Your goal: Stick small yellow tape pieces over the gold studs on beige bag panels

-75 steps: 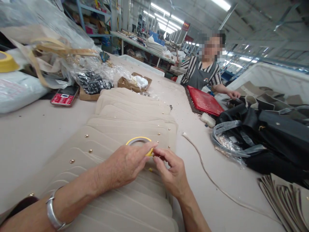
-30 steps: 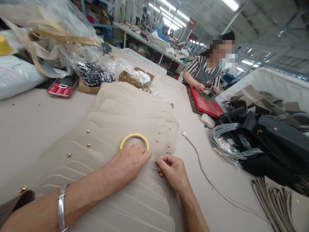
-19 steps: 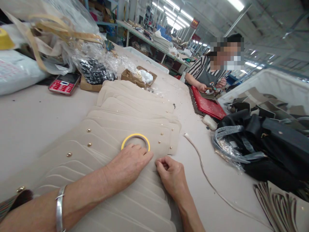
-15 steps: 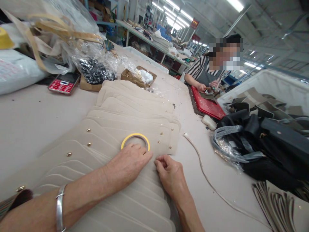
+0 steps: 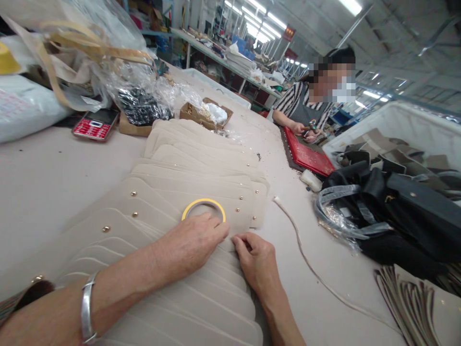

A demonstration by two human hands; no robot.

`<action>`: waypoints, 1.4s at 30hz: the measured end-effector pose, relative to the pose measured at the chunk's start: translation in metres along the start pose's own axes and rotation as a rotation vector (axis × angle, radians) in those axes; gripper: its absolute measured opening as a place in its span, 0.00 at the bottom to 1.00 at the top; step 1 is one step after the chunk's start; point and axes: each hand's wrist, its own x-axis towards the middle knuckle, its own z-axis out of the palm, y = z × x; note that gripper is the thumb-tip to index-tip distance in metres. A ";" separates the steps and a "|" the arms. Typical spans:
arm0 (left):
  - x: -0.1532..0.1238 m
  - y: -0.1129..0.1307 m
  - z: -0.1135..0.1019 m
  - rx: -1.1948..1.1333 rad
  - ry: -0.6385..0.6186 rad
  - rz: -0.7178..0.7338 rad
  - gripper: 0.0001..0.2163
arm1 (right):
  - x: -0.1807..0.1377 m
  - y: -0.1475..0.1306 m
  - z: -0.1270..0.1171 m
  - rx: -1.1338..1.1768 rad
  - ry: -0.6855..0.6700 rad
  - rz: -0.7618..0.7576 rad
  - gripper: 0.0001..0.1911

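Beige leather-like panels (image 5: 162, 185) lie in an overlapping fan in front of me, with small gold studs near their ends. My left hand (image 5: 200, 242), a silver bangle on its wrist, is closed over the near edge of a yellow-rimmed roll of tape (image 5: 204, 202). The roll rests on or just above the panels; my fingers hide its near side. Close to its right, my right hand (image 5: 257, 257) has thumb and forefinger pinched together at the panels' right side. Whatever sits in that pinch is too small to make out.
A pale cord (image 5: 298, 245) curves across the table on the right, beside black bags (image 5: 403, 216) and folded strips (image 5: 406, 302). Across the table a co-worker (image 5: 306, 103) handles a tool over a red board (image 5: 309, 156). A calculator (image 5: 95, 126) and small boxes (image 5: 190, 114) stand back left.
My left hand and the tape roll have shifted very slightly right, and my right hand slightly too. Both grips look the same. The co-worker's head and hands have moved a little.
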 end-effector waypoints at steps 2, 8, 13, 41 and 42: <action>0.000 -0.001 0.001 -0.017 0.032 0.006 0.08 | 0.001 -0.003 0.001 -0.046 0.006 -0.008 0.11; -0.002 -0.005 -0.001 -0.136 0.252 0.060 0.08 | 0.007 -0.004 -0.018 0.060 -0.266 0.051 0.10; -0.005 -0.007 -0.002 -0.162 0.381 0.133 0.12 | 0.009 -0.003 -0.028 0.258 -0.207 0.003 0.11; 0.002 0.001 -0.008 -0.103 0.341 0.040 0.11 | 0.008 -0.040 -0.009 0.345 0.198 -0.131 0.06; 0.003 0.002 -0.008 -0.087 0.378 0.056 0.12 | 0.010 -0.041 -0.009 0.468 0.152 -0.017 0.06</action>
